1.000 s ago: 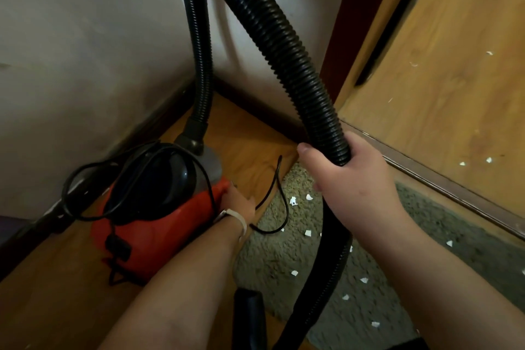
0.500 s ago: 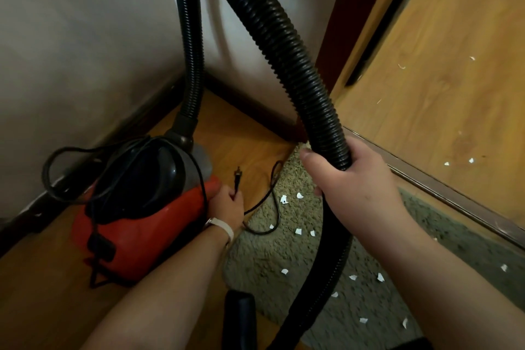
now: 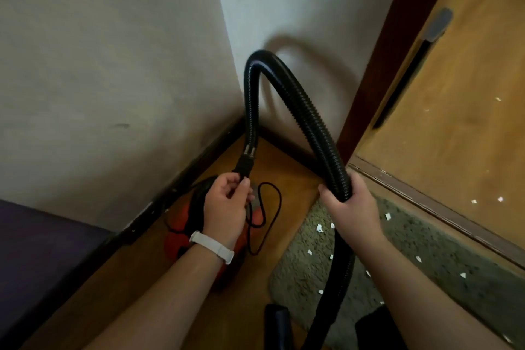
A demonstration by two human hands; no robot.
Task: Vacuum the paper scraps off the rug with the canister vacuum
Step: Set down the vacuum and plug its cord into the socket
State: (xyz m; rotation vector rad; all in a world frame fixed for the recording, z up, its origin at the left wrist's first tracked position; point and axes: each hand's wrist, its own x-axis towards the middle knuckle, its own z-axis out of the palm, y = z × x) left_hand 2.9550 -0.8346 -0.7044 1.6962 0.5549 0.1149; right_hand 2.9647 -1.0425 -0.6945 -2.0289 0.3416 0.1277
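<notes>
The red canister vacuum (image 3: 176, 239) sits on the wood floor in the wall corner, mostly hidden under my left hand (image 3: 227, 207). That hand pinches the black power cord (image 3: 277, 202) just below its plug (image 3: 245, 163), whose two metal prongs point up. My right hand (image 3: 353, 212) grips the black ribbed hose (image 3: 309, 122), which arches up from the canister and runs down past my wrist. White paper scraps (image 3: 319, 228) lie scattered on the green rug (image 3: 301, 270). A black nozzle end (image 3: 277, 320) shows at the bottom edge.
Pale walls meet in the corner with a dark skirting board (image 3: 181, 176). A dark wooden door frame (image 3: 397, 51) stands right, with more scraps on the wood floor (image 3: 460, 122) beyond the threshold. A dark purple surface (image 3: 37, 253) lies at the left.
My left hand has risen from beside the canister, lifting the cord's plug up in front of the hose. My right hand keeps its grip on the hose. The view has pulled back.
</notes>
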